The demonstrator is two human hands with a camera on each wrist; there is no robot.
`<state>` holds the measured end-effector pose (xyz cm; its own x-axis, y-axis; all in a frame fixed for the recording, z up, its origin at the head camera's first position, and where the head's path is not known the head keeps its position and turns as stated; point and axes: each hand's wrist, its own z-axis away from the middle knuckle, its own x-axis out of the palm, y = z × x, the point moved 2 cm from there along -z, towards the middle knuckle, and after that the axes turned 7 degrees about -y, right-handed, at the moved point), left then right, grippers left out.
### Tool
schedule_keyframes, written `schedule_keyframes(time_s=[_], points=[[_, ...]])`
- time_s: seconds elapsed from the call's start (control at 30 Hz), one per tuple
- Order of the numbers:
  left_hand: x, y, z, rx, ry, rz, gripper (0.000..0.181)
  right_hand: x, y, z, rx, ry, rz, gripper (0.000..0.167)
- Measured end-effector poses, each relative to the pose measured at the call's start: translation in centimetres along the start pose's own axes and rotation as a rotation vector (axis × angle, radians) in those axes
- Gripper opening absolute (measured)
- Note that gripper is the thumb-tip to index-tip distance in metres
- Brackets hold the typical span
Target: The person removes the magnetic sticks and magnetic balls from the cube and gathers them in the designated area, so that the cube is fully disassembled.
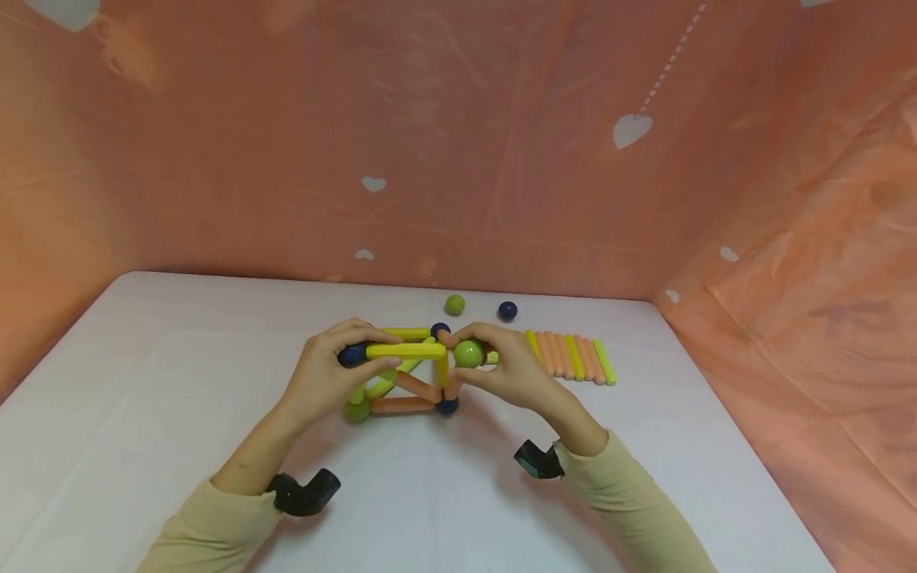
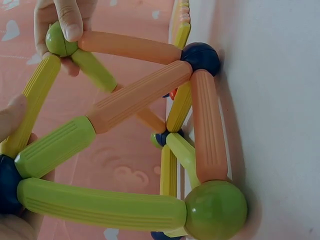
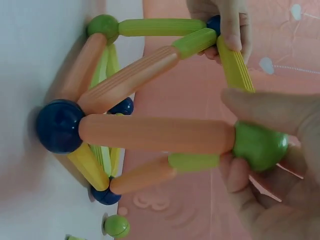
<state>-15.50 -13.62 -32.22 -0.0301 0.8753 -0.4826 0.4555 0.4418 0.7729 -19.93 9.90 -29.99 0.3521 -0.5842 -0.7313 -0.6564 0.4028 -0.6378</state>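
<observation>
A structure of sticks and balls stands on the table, with a green ball (image 1: pixel 357 410) and a dark blue ball (image 1: pixel 447 404) at its near lower corners. Across its top runs a yellow stick (image 1: pixel 405 350). My left hand (image 1: pixel 325 370) grips the dark blue ball (image 1: pixel 352 355) and the yellow stick's left end. My right hand (image 1: pixel 512 370) pinches the green ball (image 1: pixel 469 353) at the other end, thumb and fingers around it, as the right wrist view also shows at the green ball (image 3: pixel 260 145). Orange stick (image 3: pixel 157 133) joins that ball to a lower blue ball (image 3: pixel 60 126).
Behind the structure lie a loose green ball (image 1: pixel 454 305) and a loose dark blue ball (image 1: pixel 508 311). To the right is a row of several yellow, orange and green sticks (image 1: pixel 573 356) on the white table (image 1: pixel 179 342). An orange cloth (image 1: pixel 458 159) hangs beyond.
</observation>
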Motion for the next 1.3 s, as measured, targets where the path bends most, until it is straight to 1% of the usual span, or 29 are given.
schedule_keyframes(time_s=[0.13, 0.3, 0.33, 0.5, 0.73, 0.83, 0.87, 0.93, 1.0, 1.07, 1.1, 1.17, 1.23, 1.3], points=[[0.0, 0.1, 0.1, -0.019, -0.005, 0.002, 0.025, -0.1, 0.0, 0.2, 0.033, 0.014, -0.006, 0.032], [0.0, 0.1, 0.2, -0.017, -0.013, 0.003, 0.026, -0.1, 0.2, 0.4, 0.047, 0.020, 0.011, 0.030], [0.0, 0.1, 0.2, -0.015, -0.014, 0.003, 0.026, 0.0, 0.4, 0.4, 0.047, 0.024, 0.001, 0.030], [0.2, 0.0, 0.1, -0.008, -0.021, 0.004, 0.026, 0.0, 1.5, 0.6, 0.045, 0.059, -0.135, 0.026], [0.1, 0.1, 0.1, -0.001, -0.021, 0.011, 0.026, -0.1, 1.6, 0.8, 0.035, 0.038, -0.425, 0.021], [0.1, 0.1, 0.1, 0.001, -0.019, 0.002, 0.026, -0.2, 1.6, 0.7, 0.038, 0.039, -0.507, 0.023], [0.1, 0.1, 0.2, 0.002, -0.017, -0.003, 0.026, -0.3, 1.7, 0.6, 0.053, 0.057, -0.524, 0.025], [0.1, 0.0, 0.2, 0.003, -0.011, -0.011, 0.027, -0.6, 2.1, 0.4, 0.119, 0.115, -0.532, 0.026], [0.1, 0.0, 0.3, 0.002, -0.006, -0.015, 0.028, -0.8, 3.0, 0.0, 0.214, 0.178, -0.524, 0.027], [0.0, -0.2, 0.4, -0.004, 0.001, -0.022, 0.031, -1.1, 4.2, -0.4, 0.312, 0.226, -0.522, 0.029], [0.0, -0.2, 0.5, -0.014, 0.000, -0.027, 0.033, -1.1, 4.9, -0.7, 0.359, 0.232, -0.521, 0.031], [-0.1, -0.4, 0.6, -0.036, -0.004, -0.030, 0.036, -1.1, 6.2, -1.3, 0.428, 0.224, -0.511, 0.037], [-0.3, -0.5, 0.9, -0.049, -0.004, -0.044, 0.040, -1.0, 7.3, -1.9, 0.481, 0.217, -0.499, 0.041], [-0.5, -0.6, 1.2, -0.058, -0.002, -0.048, 0.042, -0.8, 8.3, -2.5, 0.525, 0.211, -0.460, 0.046]])
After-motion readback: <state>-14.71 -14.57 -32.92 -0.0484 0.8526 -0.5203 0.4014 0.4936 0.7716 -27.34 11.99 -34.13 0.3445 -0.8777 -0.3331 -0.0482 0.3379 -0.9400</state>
